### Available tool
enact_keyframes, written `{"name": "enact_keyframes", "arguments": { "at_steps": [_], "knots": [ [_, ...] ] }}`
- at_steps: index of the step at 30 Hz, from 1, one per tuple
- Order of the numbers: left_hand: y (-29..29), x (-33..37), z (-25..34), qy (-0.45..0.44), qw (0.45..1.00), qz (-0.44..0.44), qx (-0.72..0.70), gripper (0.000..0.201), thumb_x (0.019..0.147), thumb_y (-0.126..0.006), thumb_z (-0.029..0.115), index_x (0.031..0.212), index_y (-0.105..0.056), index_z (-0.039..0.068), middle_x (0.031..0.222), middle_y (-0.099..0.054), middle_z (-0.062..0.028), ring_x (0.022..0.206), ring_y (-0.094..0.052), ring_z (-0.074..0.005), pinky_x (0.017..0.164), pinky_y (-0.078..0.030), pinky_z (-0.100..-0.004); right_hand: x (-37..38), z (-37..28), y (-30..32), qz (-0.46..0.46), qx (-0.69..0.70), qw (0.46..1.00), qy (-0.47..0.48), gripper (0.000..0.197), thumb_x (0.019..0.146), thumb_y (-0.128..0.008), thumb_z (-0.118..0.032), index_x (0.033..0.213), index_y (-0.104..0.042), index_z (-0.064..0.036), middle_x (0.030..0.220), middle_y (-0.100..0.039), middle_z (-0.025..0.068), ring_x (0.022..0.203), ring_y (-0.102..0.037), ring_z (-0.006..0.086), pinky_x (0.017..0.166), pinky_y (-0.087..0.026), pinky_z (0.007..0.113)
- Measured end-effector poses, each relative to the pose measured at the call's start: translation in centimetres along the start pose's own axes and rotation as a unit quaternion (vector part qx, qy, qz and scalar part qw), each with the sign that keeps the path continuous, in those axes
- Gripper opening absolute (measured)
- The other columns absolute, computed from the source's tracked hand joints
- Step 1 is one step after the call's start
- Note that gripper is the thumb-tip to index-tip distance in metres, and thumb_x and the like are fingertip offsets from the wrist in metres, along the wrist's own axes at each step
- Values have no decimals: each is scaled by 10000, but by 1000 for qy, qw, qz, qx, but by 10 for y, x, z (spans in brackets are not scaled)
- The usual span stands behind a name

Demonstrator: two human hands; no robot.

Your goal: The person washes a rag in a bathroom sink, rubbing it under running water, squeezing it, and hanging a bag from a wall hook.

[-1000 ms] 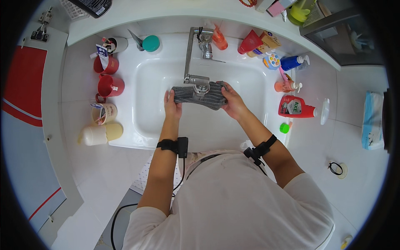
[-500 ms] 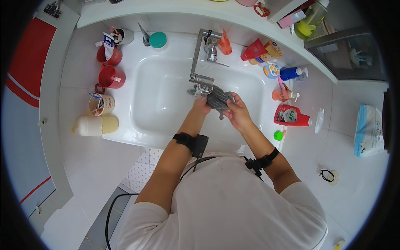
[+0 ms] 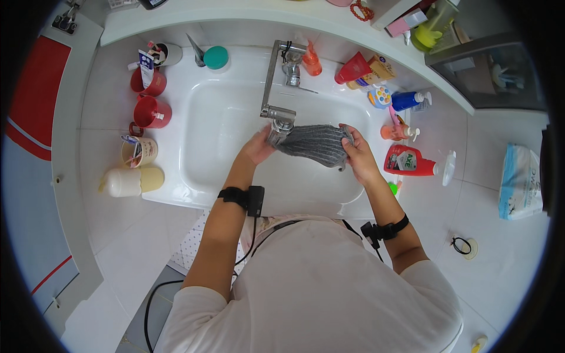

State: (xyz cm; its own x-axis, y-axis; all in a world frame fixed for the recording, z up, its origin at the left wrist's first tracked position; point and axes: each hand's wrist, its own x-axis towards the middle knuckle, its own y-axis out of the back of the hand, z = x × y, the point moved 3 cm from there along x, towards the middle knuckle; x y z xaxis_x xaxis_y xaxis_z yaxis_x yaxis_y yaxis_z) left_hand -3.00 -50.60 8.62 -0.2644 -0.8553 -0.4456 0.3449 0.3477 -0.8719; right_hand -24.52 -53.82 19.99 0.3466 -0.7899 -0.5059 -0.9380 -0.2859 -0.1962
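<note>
Printed lettering shows on the red bottle, pale packet and white tube.

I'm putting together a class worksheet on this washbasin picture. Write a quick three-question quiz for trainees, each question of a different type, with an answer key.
1. True or false: the dark grey striped cloth is held between the left hand and the right hand.

2. What colour is the top of the round container on the back ledge of the basin, left of the tap?
A) Red
B) Blue-green
C) White

3. How many red cups stand along the basin's left side?

Key:
1. True; each hand has one end.
2. B.
3. Two.
</note>
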Motion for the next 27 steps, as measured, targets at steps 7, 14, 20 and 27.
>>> {"name": "enact_keyframes", "arguments": {
  "at_steps": [7, 14, 20, 27],
  "knots": [
    [15, -10, -9, -16, 981, 94, 169, 314, 875, -422, 200, 1135, -403, 27, 1046, -522, -82, 941, -523, -187, 834, -415, -324, 55, 59, 16, 41, 206, 975, -75, 320, 873, -452, -266, 1096, -484, -38, 958, -561, 65, 860, -532, 117, 764, -420, 260],
    [21, -13, -2, -125, 970, 107, 179, 228, 837, -468, 130, 1034, -487, 17, 942, -572, -66, 865, -561, -166, 748, -468, -289, 87, 104, -44, -104, 113, 976, -156, 321, 790, -590, -254, 964, -520, 6, 918, -571, 77, 828, -557, 145, 742, -434, 261],
    [73, -10, -8, -136, 945, 278, 106, 197, 828, -496, 146, 1003, -497, 53, 878, -583, -71, 746, -581, -170, 603, -499, -309, 85, 100, -88, -60, 153, 985, -50, 354, 706, -606, -139, 1018, -475, -36, 902, -562, 99, 797, -584, 208, 514, -511, 300],
    [30, -10, -30, -126, 955, 270, 6, 294, 891, -326, 142, 1179, -365, 97, 1161, -445, -109, 1036, -471, -255, 783, -456, -414, 101, 87, -101, 149, -238, 955, 92, 288, 657, -674, -217, 862, -565, -46, 775, -607, 72, 694, -594, 193, 605, -467, 313]
  ]
}}
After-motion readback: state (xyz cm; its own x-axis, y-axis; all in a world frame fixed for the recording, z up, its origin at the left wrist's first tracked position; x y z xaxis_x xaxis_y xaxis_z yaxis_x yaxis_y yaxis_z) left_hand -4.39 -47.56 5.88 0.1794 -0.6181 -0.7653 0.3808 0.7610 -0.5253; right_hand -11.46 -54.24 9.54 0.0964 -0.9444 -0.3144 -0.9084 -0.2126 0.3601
